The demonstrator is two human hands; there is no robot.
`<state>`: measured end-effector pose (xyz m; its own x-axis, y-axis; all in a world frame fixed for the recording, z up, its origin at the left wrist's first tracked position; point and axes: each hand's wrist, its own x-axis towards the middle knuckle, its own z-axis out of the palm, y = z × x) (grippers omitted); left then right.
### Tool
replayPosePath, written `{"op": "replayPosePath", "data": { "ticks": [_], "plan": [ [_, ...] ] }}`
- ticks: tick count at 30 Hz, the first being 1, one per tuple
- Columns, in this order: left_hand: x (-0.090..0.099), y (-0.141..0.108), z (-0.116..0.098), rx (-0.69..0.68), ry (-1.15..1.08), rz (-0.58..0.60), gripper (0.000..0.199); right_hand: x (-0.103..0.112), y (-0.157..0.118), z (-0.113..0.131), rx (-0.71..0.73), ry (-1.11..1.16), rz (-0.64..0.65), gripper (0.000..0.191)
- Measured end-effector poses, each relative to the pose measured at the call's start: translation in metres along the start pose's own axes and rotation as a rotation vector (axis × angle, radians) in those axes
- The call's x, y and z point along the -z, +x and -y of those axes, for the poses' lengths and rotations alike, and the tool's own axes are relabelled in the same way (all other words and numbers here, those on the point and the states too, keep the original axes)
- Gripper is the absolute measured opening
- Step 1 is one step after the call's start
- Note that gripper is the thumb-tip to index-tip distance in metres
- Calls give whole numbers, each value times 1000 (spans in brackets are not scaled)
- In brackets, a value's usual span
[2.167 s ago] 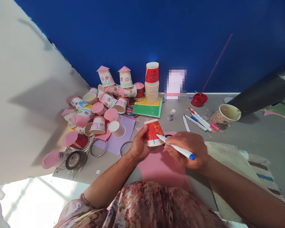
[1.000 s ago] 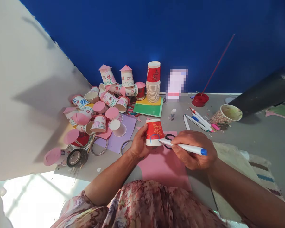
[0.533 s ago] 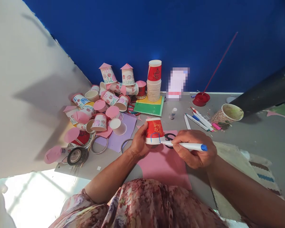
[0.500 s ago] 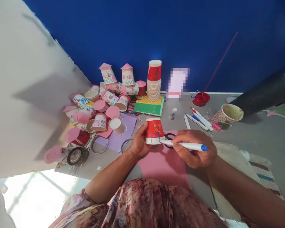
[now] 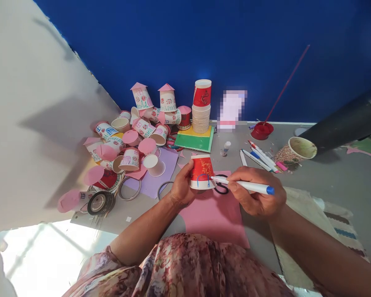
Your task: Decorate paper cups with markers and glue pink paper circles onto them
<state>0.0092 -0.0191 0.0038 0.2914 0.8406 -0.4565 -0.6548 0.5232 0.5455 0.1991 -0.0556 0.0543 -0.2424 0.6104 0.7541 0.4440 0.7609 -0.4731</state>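
Observation:
My left hand (image 5: 183, 183) is closed on the side of a red and white paper cup (image 5: 200, 165), held upside down with its wide rim lowest. Blue lines on the cup form an arch with a further stroke to its right. Between the fingers of my right hand (image 5: 259, 192) is a white marker (image 5: 247, 186) with a blue end, its tip at the cup's right side by the blue lines. Pink paper (image 5: 214, 222) lies beneath my hands. Black-handled scissors (image 5: 221, 187) rest on it behind the marker, their blades hidden.
Decorated paper cups (image 5: 142, 128) with pink paper tops are heaped at left. A cup stack (image 5: 201, 117) stands on a green and yellow pad (image 5: 200, 142). Several markers (image 5: 259, 159), a glue stick (image 5: 225, 148) and a patterned cup (image 5: 292, 154) lie rightward. Tape rolls (image 5: 100, 202) sit at left.
The marker tip has moved slightly up and right from near the cup's white rim band. A short blue stroke now shows to the right of the arch. My left hand keeps its hold.

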Motion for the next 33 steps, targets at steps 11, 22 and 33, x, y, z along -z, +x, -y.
{"op": "replayPosePath", "data": {
  "ticks": [11,22,33],
  "plan": [
    [2,-1,3,-30,12,35,33,-2,0,0,-9,-10,19,13],
    [3,0,9,-86,49,102,40,-3,0,0,-18,-15,68,11],
    [2,1,10,-122,46,96,45,-1,0,-1,43,20,46,13]
  ]
}}
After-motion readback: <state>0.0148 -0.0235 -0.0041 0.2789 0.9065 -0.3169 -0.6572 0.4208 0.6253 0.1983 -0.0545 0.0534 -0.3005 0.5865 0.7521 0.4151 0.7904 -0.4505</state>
